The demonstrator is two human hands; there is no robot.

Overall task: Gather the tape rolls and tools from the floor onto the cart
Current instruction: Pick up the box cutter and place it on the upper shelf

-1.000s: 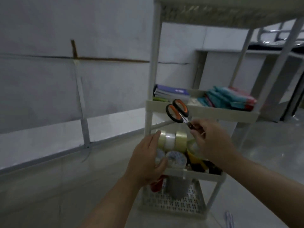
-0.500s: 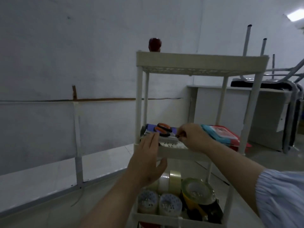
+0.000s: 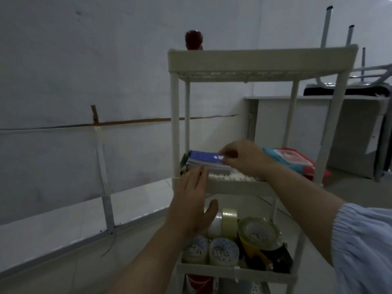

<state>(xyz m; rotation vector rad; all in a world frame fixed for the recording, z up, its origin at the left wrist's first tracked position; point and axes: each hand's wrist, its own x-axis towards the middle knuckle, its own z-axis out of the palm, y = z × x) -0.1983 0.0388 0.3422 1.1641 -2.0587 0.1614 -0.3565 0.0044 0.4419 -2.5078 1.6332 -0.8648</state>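
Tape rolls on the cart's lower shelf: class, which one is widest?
The greenish roll at the right, lying tilted atop a yellow roll; the clear rolls beside it are narrower.

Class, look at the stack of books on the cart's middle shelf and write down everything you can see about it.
The stack of books lies flat at the left end of the middle shelf of the cart, beside its left post. The top cover is blue-purple with a small pale label near its right edge; below it show pale page edges and thin covers, looking like soft paper notebooks. The right hand pinches the top cover's right edge. The left hand hovers open in front, and contact cannot be told.
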